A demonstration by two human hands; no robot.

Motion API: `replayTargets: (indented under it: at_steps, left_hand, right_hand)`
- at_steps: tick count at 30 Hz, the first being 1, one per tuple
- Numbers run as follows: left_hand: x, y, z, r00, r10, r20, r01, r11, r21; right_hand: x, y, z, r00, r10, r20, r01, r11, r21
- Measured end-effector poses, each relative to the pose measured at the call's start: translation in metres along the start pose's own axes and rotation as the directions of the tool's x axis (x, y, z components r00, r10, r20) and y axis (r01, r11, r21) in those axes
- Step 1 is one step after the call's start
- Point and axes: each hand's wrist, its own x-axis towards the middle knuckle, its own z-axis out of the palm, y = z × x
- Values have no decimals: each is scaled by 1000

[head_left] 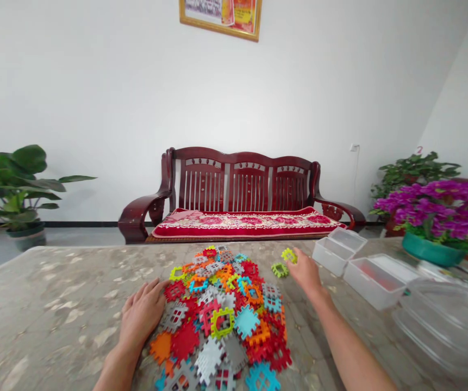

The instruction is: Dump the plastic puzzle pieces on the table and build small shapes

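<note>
A heap of coloured interlocking plastic tiles (221, 315) lies on the marble-patterned table (54, 293) in front of me. My left hand (142, 312) rests flat, fingers stretched out, at the heap's left edge, touching red and grey tiles. My right hand (305, 271) reaches to the far right of the heap and pinches a yellow-green tile (288, 254). Another green tile (279, 269) lies on the table just left of that hand.
Two open translucent plastic boxes (335, 251) (378, 278) and a larger clear container (449, 326) stand on the right. A pot of purple flowers (437, 212) sits far right. Behind the table are a red wooden sofa (237, 195) and a potted plant (17, 184).
</note>
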Motion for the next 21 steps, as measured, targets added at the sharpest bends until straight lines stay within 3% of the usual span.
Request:
replayTargets:
  at_steps: [6,21]
  left_hand:
    - [2,-2,3,1000,1,2,-1,1000,2]
    - [3,-4,6,1000,2,-11,-2,1000,-1]
  right_hand:
    - [7,33,-7,989,142,46,-136,985,-103]
    - [-1,41,22,984,161,75,-155,985,-79]
